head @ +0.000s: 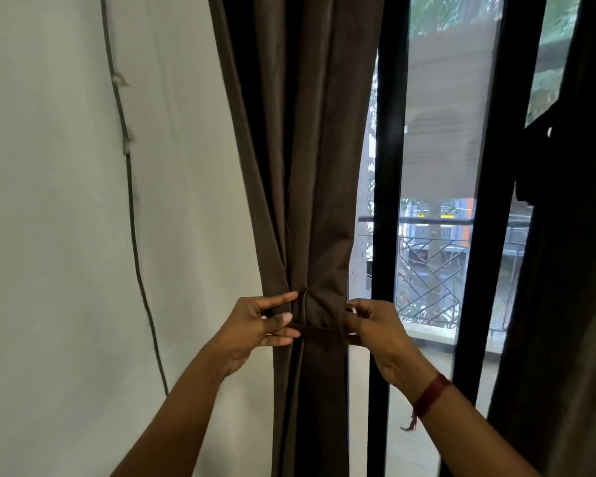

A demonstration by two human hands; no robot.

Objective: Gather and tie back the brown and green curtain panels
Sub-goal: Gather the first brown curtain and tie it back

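Note:
The brown curtain panel (310,166) hangs in the middle, gathered into a narrow bundle at waist height. A thin brown tie-back strip (319,329) runs across the front of the bundle. My left hand (258,330) pinches the strip's left end at the curtain's left edge. At the right edge my right hand (375,330) grips the strip's other end, fingers curled around it. A dark, greenish curtain panel (572,270) hangs at the far right, loose and partly out of frame.
A pale wall (66,235) fills the left side, with a thin cord (131,208) hanging down it. Black window frames (387,166) stand right of the brown curtain, with a balcony railing (427,220) and buildings outside. A red thread band is on my right wrist.

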